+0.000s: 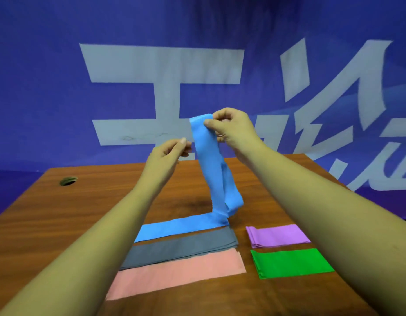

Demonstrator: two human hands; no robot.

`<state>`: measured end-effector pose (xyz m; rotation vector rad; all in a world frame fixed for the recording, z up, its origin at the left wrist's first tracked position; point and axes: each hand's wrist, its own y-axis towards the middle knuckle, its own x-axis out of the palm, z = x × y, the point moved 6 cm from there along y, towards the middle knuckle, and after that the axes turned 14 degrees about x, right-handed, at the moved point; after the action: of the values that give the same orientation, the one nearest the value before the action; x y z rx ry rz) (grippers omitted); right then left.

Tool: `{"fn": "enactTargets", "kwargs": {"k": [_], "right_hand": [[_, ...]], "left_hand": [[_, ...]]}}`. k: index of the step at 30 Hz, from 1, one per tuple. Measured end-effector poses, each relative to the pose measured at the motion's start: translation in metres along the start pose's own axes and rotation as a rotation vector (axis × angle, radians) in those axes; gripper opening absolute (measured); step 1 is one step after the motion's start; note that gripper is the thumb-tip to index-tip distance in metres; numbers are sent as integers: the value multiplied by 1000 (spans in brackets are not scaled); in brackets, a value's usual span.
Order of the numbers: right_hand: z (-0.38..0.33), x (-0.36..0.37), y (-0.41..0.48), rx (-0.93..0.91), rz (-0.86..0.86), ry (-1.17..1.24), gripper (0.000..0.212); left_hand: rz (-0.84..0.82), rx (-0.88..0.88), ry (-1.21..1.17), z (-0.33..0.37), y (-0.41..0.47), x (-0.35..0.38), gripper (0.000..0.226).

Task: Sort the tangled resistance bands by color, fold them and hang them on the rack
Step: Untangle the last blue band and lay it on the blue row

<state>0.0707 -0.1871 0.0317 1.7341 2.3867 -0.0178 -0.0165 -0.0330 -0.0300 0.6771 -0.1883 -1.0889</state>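
Note:
My right hand (231, 127) pinches the top end of a blue band (208, 169) and holds it up above the wooden table (60, 213). The band hangs down, loops near the table and its other end lies flat to the left. My left hand (167, 153) is raised just left of the hanging band, fingers curled, thumb and forefinger close together at the band's edge; whether it touches the band I cannot tell. Flat on the table lie a grey band (179, 249) and a pink band (174, 272). Folded purple (277, 236) and green (291, 262) bands lie on the right.
A round cable hole (68, 180) sits in the table's far left corner. Behind the table hangs a blue banner (60, 87) with large pale characters. No rack is in view.

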Motion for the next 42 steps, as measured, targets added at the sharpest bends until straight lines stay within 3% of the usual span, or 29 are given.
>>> {"fn": "enactTargets", "kwargs": {"k": [7,12,17,21,24,28,31,33,38,42], "right_hand": [[-12,-33,-46,38,-49,-3,16],[0,-47,-73,83,-94,70,23],[8,-43,-92,143,-339,20,28],[1,-46,-100,97,-263,-35,24],[-9,-51,-101,96,-208,96,19],[-18,-58,-102,124,-155,166,31],[-20,-67,-101,151,-99,214,34],[-18,-76,-100,157,-42,231,33],[2,-104,-93,209,185,84,25],[29,-111,-91,320,187,-7,23]], "left_hand": [[-5,40,-125,65,-17,23,8],[10,73,-138,89,-30,32,11],[-6,75,-134,100,-36,31,13],[-12,62,-190,101,-39,31,11],[-141,-1,-199,91,-52,42,13],[-419,-145,-279,60,-94,69,32],[-647,-120,-186,46,-123,85,30],[-691,-115,-124,40,-132,87,26],[-565,-113,-193,51,-124,85,26],[-329,-120,-294,72,-95,75,4]]}}
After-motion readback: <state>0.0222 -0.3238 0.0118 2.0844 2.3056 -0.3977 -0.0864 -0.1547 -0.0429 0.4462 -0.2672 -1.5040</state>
